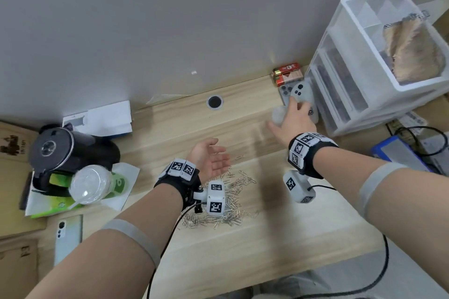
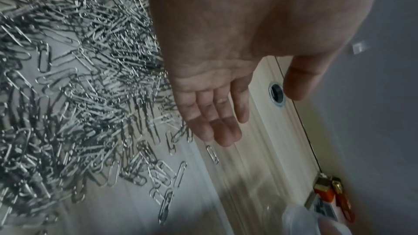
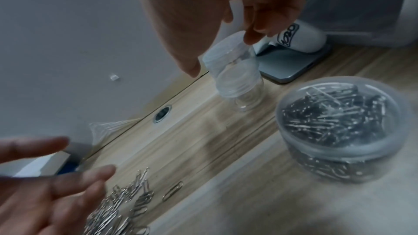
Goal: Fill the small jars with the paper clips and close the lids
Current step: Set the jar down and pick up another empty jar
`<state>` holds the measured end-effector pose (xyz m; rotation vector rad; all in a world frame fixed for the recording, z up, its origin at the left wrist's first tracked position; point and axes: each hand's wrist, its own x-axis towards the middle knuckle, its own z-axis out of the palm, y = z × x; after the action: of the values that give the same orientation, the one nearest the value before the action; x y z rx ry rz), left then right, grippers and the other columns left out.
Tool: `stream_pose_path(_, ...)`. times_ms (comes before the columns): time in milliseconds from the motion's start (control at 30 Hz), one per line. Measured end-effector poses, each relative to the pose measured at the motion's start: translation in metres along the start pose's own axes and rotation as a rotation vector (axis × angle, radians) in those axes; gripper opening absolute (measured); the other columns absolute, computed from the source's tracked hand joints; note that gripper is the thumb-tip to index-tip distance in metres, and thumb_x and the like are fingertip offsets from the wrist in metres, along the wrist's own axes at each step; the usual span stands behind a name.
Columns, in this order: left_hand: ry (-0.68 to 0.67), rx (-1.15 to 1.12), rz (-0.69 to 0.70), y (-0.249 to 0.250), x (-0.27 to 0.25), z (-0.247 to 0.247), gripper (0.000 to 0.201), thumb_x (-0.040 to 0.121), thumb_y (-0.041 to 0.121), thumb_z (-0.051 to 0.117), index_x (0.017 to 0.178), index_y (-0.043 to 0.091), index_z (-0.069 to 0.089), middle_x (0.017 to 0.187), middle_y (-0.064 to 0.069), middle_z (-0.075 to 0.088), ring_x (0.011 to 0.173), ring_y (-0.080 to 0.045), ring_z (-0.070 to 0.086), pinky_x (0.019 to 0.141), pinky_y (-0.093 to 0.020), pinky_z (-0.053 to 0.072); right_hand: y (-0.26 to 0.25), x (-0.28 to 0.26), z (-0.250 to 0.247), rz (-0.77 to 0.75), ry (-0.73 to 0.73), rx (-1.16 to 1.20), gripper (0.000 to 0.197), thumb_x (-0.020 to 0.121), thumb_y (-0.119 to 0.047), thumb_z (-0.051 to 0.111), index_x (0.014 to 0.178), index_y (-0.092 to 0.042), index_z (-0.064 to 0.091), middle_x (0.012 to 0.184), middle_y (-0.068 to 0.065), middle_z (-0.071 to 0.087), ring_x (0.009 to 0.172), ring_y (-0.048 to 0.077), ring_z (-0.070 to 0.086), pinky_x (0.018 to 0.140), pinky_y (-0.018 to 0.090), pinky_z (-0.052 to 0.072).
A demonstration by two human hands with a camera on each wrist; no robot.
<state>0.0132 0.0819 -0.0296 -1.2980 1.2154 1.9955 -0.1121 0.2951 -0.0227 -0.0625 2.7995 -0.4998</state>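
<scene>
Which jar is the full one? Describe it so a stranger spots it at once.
Start at the white drawer unit on the desk's right side. Just in front of it, nearer than the phone, a round clear jar stands on the wood. Unlike the empty jar by the right hand, it is packed with clips.

The table (image 1: 243,250) is pale wood-grain laminate, smooth and matt. The clips (image 2: 74,87) are bare shiny metal wire. The empty jar (image 3: 235,85) and the full jar (image 3: 343,128) are clear, glossy plastic. The drawers (image 1: 379,60) are frosted white plastic. The kettle (image 1: 53,150) is glossy black.
</scene>
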Motion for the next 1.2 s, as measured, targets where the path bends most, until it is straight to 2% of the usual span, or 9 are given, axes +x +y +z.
stream_pose_path(200, 0.005, -0.04, 0.003, -0.002, -0.002, -0.022, 0.049, 0.093, 0.037, 0.054, 0.126, 0.001, 0.058, 0.103, -0.018, 0.068, 0.076, -0.028, 0.067, 0.071, -0.037, 0.055, -0.015, -0.003, 0.003, -0.048, -0.009, 0.101, 0.066, 0.084, -0.056, 0.059, 0.132, -0.014, 0.042, 0.131, 0.013, 0.039, 0.102, 0.032, 0.059, 0.085, 0.039, 0.048)
stream_pose_path(300, -0.018, -0.073, 0.009, -0.003, -0.004, -0.022, 0.049, 0.095, 0.042, 0.053, 0.125, 0.003, 0.054, 0.105, -0.02, 0.066, 0.076, -0.029, 0.066, 0.072, -0.039, 0.053, -0.035, -0.014, 0.011, -0.165, -0.174, 0.305, 0.07, 0.079, -0.061, 0.063, 0.13, -0.015, 0.049, 0.124, 0.006, 0.05, 0.103, 0.022, 0.057, 0.094, 0.038, 0.048)
stream_pose_path(400, -0.087, -0.126, 0.008, -0.004, -0.008, -0.018, 0.053, 0.096, 0.048, 0.054, 0.126, 0.005, 0.052, 0.105, -0.023, 0.065, 0.077, -0.033, 0.065, 0.071, -0.04, 0.055, -0.056, -0.036, 0.027, -0.207, -0.401, 0.431, 0.061, 0.076, -0.06, 0.068, 0.119, -0.018, 0.058, 0.104, -0.003, 0.062, 0.094, 0.015, 0.061, 0.086, 0.032, 0.052)
stream_pose_path(500, -0.171, -0.113, 0.02, -0.005, -0.012, -0.013, 0.048, 0.102, 0.047, 0.044, 0.117, 0.004, 0.059, 0.089, -0.016, 0.068, 0.071, -0.028, 0.062, 0.06, -0.034, 0.051, -0.07, -0.055, 0.046, -0.257, -0.49, 0.447, 0.053, 0.073, -0.058, 0.072, 0.111, -0.022, 0.061, 0.096, -0.007, 0.064, 0.087, 0.013, 0.064, 0.078, 0.028, 0.053)
stream_pose_path(633, -0.189, -0.031, 0.017, -0.003, -0.01, -0.011, 0.048, 0.104, 0.048, 0.037, 0.111, 0.007, 0.063, 0.081, -0.008, 0.058, 0.059, -0.019, 0.051, 0.045, -0.025, 0.04, -0.073, -0.064, 0.056, -0.219, -0.506, 0.53, 0.045, 0.074, -0.056, 0.073, 0.103, -0.024, 0.061, 0.091, -0.006, 0.067, 0.081, 0.011, 0.067, 0.076, 0.032, 0.057)
stream_pose_path(800, -0.179, 0.035, 0.018, -0.003, -0.014, -0.004, 0.048, 0.104, 0.051, 0.038, 0.105, 0.01, 0.063, 0.069, -0.003, 0.056, 0.05, -0.015, 0.044, 0.039, -0.022, 0.031, -0.066, -0.067, 0.052, -0.202, -0.478, 0.578, 0.059, 0.076, -0.051, 0.075, 0.123, -0.019, 0.06, 0.096, -0.005, 0.065, 0.081, 0.009, 0.064, 0.072, 0.023, 0.05)
stream_pose_path(933, -0.161, 0.037, 0.013, -0.005, -0.014, 0.007, 0.054, 0.105, 0.053, 0.03, 0.114, 0.009, 0.06, 0.065, -0.002, 0.063, 0.045, -0.013, 0.045, 0.037, -0.02, 0.027, -0.06, -0.072, 0.045, -0.201, -0.454, 0.561, 0.063, 0.075, -0.05, 0.076, 0.128, -0.02, 0.058, 0.102, -0.004, 0.065, 0.087, 0.012, 0.064, 0.082, 0.028, 0.052)
stream_pose_path(1067, -0.167, 0.059, -0.066, -0.006, -0.016, 0.016, 0.049, 0.106, 0.05, 0.026, 0.102, 0.011, 0.057, 0.059, -0.005, 0.061, 0.034, -0.013, 0.042, 0.034, -0.015, 0.023, -0.049, -0.078, 0.035, -0.358, -0.418, 0.464, 0.065, 0.071, -0.045, 0.079, 0.127, -0.022, 0.056, 0.113, -0.001, 0.057, 0.092, 0.015, 0.06, 0.089, 0.035, 0.052)
stream_pose_path(1200, -0.142, 0.167, -0.136, -0.01, -0.015, 0.023, 0.031, 0.102, 0.039, 0.04, 0.097, 0.013, 0.055, 0.063, -0.006, 0.058, 0.037, -0.015, 0.04, 0.035, -0.015, 0.025, -0.034, -0.084, 0.028, -0.459, -0.411, 0.435, 0.063, 0.068, -0.039, 0.083, 0.123, -0.025, 0.056, 0.114, -0.004, 0.052, 0.084, 0.007, 0.053, 0.083, 0.028, 0.048)
